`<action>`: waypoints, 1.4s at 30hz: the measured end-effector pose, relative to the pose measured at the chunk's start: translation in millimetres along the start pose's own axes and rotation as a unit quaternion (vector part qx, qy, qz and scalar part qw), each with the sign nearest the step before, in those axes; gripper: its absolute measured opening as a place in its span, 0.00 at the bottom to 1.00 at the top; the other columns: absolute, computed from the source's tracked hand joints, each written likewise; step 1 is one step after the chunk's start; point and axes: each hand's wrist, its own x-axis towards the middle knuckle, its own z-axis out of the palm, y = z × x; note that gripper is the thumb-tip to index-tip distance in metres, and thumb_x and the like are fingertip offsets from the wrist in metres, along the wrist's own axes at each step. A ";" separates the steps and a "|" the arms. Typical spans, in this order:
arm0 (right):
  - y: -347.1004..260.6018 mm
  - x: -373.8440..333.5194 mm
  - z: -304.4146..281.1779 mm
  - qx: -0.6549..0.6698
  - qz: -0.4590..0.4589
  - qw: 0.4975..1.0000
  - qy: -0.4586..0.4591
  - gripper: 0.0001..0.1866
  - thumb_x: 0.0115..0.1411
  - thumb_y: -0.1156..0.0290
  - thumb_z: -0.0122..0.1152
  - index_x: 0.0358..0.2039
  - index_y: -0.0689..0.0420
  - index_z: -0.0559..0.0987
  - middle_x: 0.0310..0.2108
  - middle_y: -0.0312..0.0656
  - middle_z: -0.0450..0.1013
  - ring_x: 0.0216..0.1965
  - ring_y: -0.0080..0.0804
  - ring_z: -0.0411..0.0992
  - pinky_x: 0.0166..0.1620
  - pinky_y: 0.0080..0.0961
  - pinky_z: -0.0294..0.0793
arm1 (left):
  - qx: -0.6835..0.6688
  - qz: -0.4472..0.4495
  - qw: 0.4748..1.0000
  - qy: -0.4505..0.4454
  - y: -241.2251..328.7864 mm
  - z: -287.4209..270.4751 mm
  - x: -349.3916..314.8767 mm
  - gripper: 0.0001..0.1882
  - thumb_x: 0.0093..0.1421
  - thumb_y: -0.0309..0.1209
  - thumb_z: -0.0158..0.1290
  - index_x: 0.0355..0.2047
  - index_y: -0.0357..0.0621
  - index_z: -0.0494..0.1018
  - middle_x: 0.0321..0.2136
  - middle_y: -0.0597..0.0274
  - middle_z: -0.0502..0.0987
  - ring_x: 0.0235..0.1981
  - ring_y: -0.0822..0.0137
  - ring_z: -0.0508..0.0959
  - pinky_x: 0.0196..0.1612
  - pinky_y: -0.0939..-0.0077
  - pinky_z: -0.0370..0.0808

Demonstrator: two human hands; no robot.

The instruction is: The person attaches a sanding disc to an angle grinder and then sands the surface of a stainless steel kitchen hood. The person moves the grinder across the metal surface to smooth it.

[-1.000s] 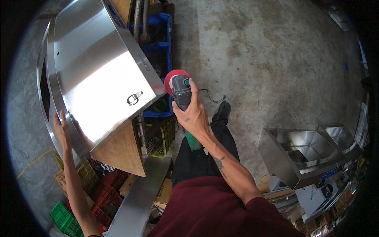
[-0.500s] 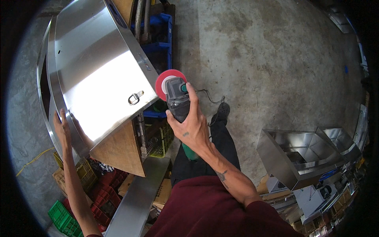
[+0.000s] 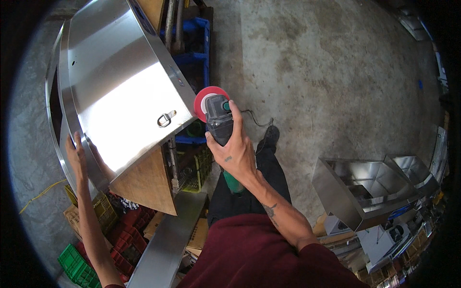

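Note:
A large bent stainless steel panel (image 3: 113, 62) with a small ring fitting (image 3: 165, 119) rests on a wooden board at the left. At its left flange, my left hand (image 3: 76, 154) holds the edge, thumb and fingers straddling it. My right hand (image 3: 236, 156) is wrapped around an angle grinder (image 3: 220, 122), a finger beside its green button. The grinder's pinkish-red disc (image 3: 198, 106) stands at the panel's right edge, near the front corner; whether it touches the metal I cannot tell. A green rear part of the grinder shows below my wrist.
Under the panel lie the wooden board (image 3: 149, 181), blue crates (image 3: 207, 38) and a yellow-green crate (image 3: 198, 175). Red crates (image 3: 127, 240) and a green crate (image 3: 79, 266) sit lower left. A dark cord (image 3: 261, 124) trails over the concrete floor. Steel basins (image 3: 370, 187) stand at the right.
My right hand and the grinder have shifted slightly to the right along the panel's edge. My left hand stays at the flange.

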 end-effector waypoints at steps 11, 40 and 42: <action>-7.3 -0.8 0.2 -0.001 -0.005 1.000 0.005 0.55 0.68 0.66 0.73 0.84 0.55 0.45 0.67 0.79 0.67 0.59 0.76 0.80 0.56 0.58 0.90 | 0.002 0.008 1.000 0.004 -3.3 2.1 -1.0 0.58 0.74 0.72 0.47 0.80 0.28 0.58 0.80 0.30 0.59 0.81 0.35 0.59 0.82 0.39 0.55; 55.3 16.9 17.8 -0.020 0.022 0.999 0.034 0.54 0.66 0.65 0.75 0.83 0.55 0.49 0.59 0.75 0.76 0.54 0.74 0.83 0.51 0.57 0.89 | 0.009 0.007 1.000 0.003 7.3 -3.6 -5.9 0.55 0.75 0.70 0.47 0.80 0.30 0.60 0.79 0.31 0.60 0.81 0.35 0.60 0.82 0.40 0.57; 52.1 17.6 19.0 -0.038 0.012 0.998 0.043 0.52 0.68 0.64 0.74 0.82 0.54 0.50 0.57 0.75 0.78 0.53 0.70 0.84 0.51 0.56 0.88 | 0.006 0.017 1.000 0.000 0.2 -4.0 -4.1 0.58 0.73 0.74 0.45 0.81 0.31 0.58 0.80 0.32 0.59 0.82 0.36 0.58 0.82 0.38 0.55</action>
